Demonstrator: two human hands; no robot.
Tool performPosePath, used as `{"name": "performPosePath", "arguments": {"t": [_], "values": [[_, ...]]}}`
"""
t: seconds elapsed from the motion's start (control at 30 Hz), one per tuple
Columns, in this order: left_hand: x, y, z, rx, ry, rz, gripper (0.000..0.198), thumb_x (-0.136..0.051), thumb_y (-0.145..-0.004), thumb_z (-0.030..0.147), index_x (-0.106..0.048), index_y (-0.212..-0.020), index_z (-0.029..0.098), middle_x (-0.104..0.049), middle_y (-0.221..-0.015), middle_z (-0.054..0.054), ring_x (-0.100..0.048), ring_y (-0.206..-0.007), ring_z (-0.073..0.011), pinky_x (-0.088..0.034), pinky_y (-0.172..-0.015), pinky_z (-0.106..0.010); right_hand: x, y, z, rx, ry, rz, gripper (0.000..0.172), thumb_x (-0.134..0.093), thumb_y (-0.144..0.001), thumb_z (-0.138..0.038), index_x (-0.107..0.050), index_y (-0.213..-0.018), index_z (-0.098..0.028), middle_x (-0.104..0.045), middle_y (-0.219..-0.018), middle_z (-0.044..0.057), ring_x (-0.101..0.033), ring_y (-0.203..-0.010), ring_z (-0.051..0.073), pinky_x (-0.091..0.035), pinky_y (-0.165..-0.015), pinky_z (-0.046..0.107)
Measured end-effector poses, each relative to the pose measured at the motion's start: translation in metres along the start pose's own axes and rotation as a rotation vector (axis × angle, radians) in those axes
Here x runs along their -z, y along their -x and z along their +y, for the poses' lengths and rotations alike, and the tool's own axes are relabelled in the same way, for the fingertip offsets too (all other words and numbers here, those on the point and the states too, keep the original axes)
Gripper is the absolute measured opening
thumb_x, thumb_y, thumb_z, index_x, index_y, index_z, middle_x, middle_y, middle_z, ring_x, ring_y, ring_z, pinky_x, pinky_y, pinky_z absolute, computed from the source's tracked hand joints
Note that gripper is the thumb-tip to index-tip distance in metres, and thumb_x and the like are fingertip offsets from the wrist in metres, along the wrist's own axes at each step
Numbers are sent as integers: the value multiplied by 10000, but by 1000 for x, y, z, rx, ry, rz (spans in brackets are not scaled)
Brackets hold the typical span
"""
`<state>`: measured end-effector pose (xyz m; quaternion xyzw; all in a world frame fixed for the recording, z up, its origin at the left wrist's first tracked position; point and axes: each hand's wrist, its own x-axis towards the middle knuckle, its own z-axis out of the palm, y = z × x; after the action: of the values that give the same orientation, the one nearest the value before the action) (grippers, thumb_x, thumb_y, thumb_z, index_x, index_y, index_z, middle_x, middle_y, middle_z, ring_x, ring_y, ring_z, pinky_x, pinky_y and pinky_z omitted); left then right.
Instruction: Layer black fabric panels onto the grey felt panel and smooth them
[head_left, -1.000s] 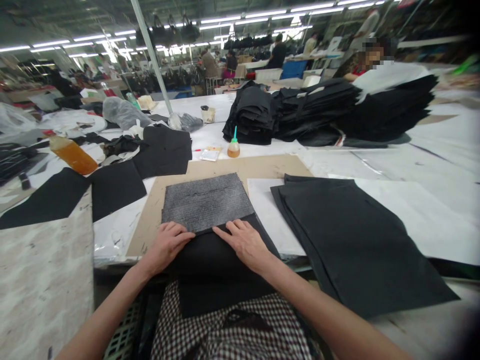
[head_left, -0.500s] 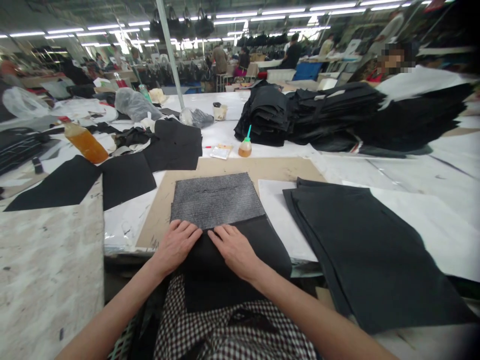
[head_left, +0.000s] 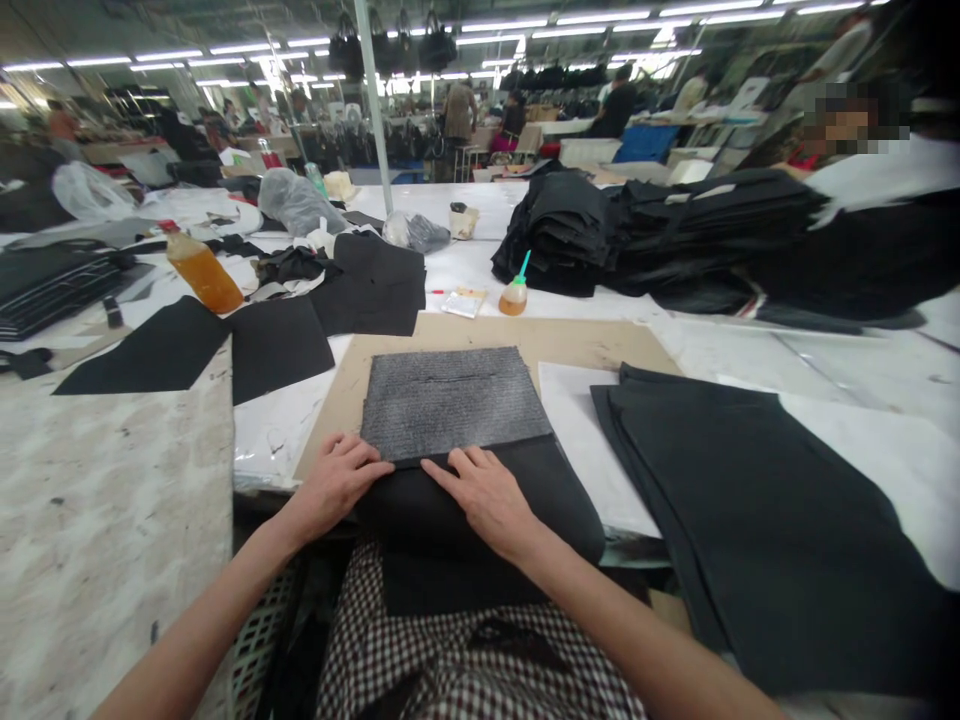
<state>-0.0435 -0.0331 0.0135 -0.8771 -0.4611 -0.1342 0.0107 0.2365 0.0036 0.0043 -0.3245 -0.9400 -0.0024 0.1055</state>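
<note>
A black fabric piece [head_left: 480, 500] with a grey ribbed panel [head_left: 454, 400] at its far end lies in front of me. Its near part hangs over the table edge onto my checked clothing. Where grey meets black runs a straight fold. My left hand [head_left: 337, 485] is closed on the fold's left end, thumb pointing right along it. Near the fold's middle, my right hand [head_left: 487, 495] has curled fingers on the cloth and its thumb pointing left. A short stretch of fold shows between the thumbs. The fingertips' undersides are hidden.
Beneath the work is a tan board [head_left: 600, 340]. Large black sheets [head_left: 757, 500] lie to the right, stacked black pieces [head_left: 570, 220] behind. A small bottle with green nozzle [head_left: 514, 297] stands beyond the board. An amber-filled bottle [head_left: 204, 270] leans at left; a person [head_left: 847, 130] sits at far right.
The view has shifted left, so everything appears farther right. My hands have moved slightly apart along the fold, my left hand toward its left end. The fabric lies much as before.
</note>
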Motion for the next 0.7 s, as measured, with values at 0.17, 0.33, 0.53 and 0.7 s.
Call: {"name": "performPosePath", "arguments": {"t": [0.17,0.33,0.53,0.7], "values": [[2,2,6,-40,-104,-44,304,-523,-956,158,-620,-1223,269,-624,-1050,-56,-530,-1006,-227,-321,-977,-452,4,-5,1,17,32,-2,438,-505,-967,-149,-518,-1389,-268,-556,-1042,78,-477,-944,234,-414,-823,374],[-1,1,12,-16,-124,-65,272,-510,-970,167,-604,-1212,248,-625,-1069,-66,-528,-1043,-239,-318,-992,-457,2,-23,-18,65,-33,32,309,-455,-984,-138,-596,-1258,-162,-551,-1095,108,-473,-1027,240,-410,-900,376],[-3,5,2,141,36,-21,189,-529,-990,292,-596,-1159,242,-639,-1053,-31,-524,-1000,-209,-325,-971,-411,-19,-31,-37,39,-127,67,377,-440,-950,-68,-557,-1299,-151,-564,-1069,95,-482,-991,225,-432,-901,349],[6,12,-12,181,144,-32,131,-567,-976,332,-638,-1043,243,-646,-961,-3,-520,-949,-192,-325,-923,-384,-23,-29,-34,35,-134,67,434,-444,-940,-59,-516,-1361,-140,-568,-1081,100,-475,-999,230,-431,-921,361]]}}
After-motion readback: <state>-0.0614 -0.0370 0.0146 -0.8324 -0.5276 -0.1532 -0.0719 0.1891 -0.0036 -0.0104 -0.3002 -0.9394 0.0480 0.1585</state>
